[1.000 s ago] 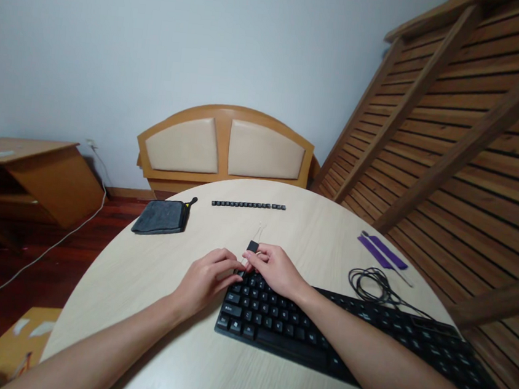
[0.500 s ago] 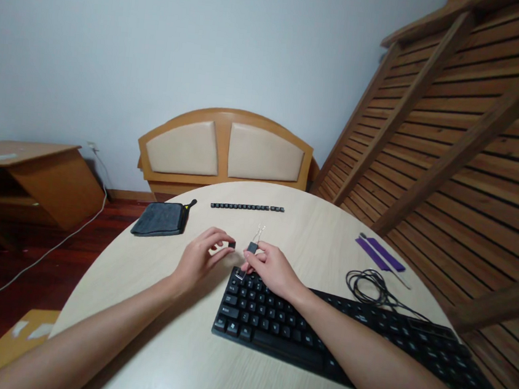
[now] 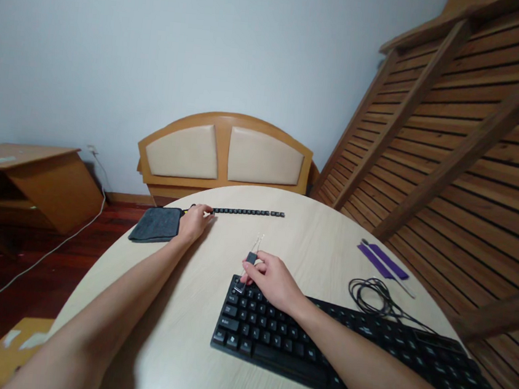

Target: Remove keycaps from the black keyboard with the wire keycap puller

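Note:
My right hand (image 3: 273,279) grips a keycap puller (image 3: 251,258) with a dark handle and wire loops at both ends. It is held over the upper left corner of a black keyboard (image 3: 283,321). At the back of the table lies a straight row of black keycaps (image 3: 243,211). My left hand (image 3: 195,220) is at the left end of that row, fingers pinched on a small black keycap, mostly hidden by the fingers. Whether that keycap touches the table or the row I cannot tell.
A dark grey cloth (image 3: 157,224) lies left of my left hand. To the right are a coiled black cable (image 3: 372,296), purple strips (image 3: 385,261) and a thin metal tool. The round table's (image 3: 178,347) edge curves around; a wooden slatted frame (image 3: 475,168) leans at the right.
My left hand has moved away and to the left, carrying a keycap from beside the puller to the row's left end. My right hand stays over the keyboard with the puller.

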A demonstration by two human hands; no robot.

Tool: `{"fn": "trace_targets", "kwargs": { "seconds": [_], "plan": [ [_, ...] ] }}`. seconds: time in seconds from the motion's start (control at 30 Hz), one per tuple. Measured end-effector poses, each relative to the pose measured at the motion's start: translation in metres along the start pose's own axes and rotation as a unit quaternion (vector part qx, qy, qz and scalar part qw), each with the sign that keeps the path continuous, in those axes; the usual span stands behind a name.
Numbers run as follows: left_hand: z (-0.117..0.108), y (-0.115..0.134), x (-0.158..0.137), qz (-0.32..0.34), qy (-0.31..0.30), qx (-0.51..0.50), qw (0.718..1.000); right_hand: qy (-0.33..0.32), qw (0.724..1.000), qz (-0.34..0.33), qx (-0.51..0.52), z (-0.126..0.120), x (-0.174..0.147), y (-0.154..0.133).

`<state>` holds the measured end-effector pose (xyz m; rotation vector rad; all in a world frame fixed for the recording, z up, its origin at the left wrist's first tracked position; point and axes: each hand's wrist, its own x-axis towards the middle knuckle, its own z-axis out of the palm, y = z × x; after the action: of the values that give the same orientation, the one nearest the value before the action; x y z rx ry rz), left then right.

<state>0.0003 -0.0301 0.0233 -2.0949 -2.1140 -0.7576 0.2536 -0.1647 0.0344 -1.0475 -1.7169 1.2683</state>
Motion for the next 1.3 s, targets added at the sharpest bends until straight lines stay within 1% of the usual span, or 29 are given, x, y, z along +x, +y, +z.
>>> {"fn": "trace_targets", "kwargs": {
  "seconds": [0.13,0.37,1.3],
  "plan": [
    [0.007,-0.004,0.001,-0.022,-0.009,0.015,1.0,-0.002,1.0,0.003,0.0,0.0,0.0,-0.001],
    [0.01,-0.005,0.003,-0.037,-0.013,0.037,0.999,-0.006,1.0,0.0,0.0,0.0,-0.001,-0.001],
    [0.013,-0.009,0.006,-0.032,-0.013,0.051,0.998,-0.009,1.0,0.011,0.004,0.0,-0.002,-0.005]
  ]
}}
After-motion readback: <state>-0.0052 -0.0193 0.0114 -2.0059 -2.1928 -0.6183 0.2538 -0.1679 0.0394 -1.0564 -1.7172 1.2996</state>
